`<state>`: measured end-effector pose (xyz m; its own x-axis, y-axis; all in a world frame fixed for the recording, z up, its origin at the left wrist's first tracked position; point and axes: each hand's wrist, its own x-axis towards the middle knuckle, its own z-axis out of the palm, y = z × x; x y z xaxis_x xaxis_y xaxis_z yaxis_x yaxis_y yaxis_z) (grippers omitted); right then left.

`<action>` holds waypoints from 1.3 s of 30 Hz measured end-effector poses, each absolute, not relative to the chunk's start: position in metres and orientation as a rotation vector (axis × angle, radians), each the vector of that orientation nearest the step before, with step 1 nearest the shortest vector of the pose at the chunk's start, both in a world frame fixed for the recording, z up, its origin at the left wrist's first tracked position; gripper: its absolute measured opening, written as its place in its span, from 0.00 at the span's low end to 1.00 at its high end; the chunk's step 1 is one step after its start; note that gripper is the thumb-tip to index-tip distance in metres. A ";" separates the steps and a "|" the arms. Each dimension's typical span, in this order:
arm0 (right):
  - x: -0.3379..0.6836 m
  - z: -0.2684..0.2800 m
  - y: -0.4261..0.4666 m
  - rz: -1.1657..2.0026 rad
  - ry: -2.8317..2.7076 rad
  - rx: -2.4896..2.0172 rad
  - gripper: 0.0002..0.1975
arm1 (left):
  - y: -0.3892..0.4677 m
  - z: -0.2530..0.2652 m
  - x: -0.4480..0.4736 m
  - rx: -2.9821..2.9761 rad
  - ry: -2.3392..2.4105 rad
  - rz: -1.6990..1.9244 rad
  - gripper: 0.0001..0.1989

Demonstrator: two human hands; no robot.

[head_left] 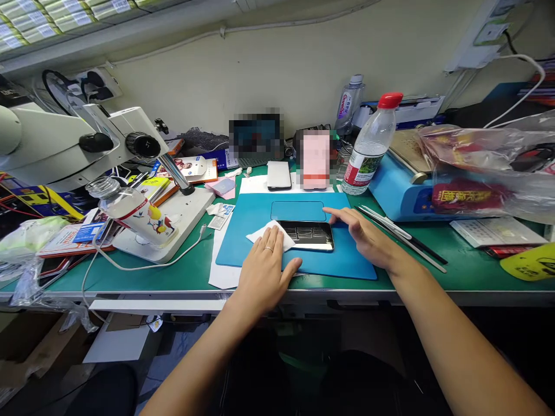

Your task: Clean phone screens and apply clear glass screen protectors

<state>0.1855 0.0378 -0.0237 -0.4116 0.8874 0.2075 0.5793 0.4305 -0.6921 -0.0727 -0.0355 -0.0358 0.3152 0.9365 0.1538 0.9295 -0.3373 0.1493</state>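
My left hand (269,260) lies flat on a folded white wipe (256,234), pressing it over the left end of a phone (310,236). The phone's glossy dark face reflects pale stripes, and the wipe and hand hide its left part. Just behind it, a thin clear sheet with a black outline (299,211), shaped like a screen protector, lies on the blue mat (243,254). At the sheet's right edge is my right hand (358,228), index finger stretched out to it and the thumb apart; nothing shows in its grasp.
A microscope (143,144) stands left, with a glass bottle (134,214) on its base. Tweezers (403,237) lie right of the mat. Behind are a red-capped bottle (368,150), a blue scale (394,185) and a white phone-sized item (278,175). A white cable (147,267) crosses the left side.
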 end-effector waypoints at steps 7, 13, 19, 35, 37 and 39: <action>0.186 -0.023 0.038 0.694 -2.123 -1.241 0.49 | -0.015 -0.029 -0.074 2.456 1.786 0.316 0.37; 0.185 -0.025 0.040 0.702 -2.110 -1.232 0.52 | -0.013 -0.023 -0.053 2.424 1.766 0.297 0.41; 0.187 -0.033 0.045 0.674 -1.973 -1.268 0.55 | -0.007 -0.018 0.019 2.541 1.550 0.344 0.46; 0.187 -0.032 0.043 0.646 -2.000 -1.298 0.54 | -0.059 -0.027 -0.005 2.569 1.453 0.410 0.42; 0.187 -0.032 0.043 0.646 -2.007 -1.300 0.54 | -0.057 -0.029 -0.018 2.578 1.455 0.406 0.43; 0.188 -0.033 0.043 0.658 -2.016 -1.313 0.54 | -0.053 -0.031 -0.037 2.571 1.509 0.387 0.42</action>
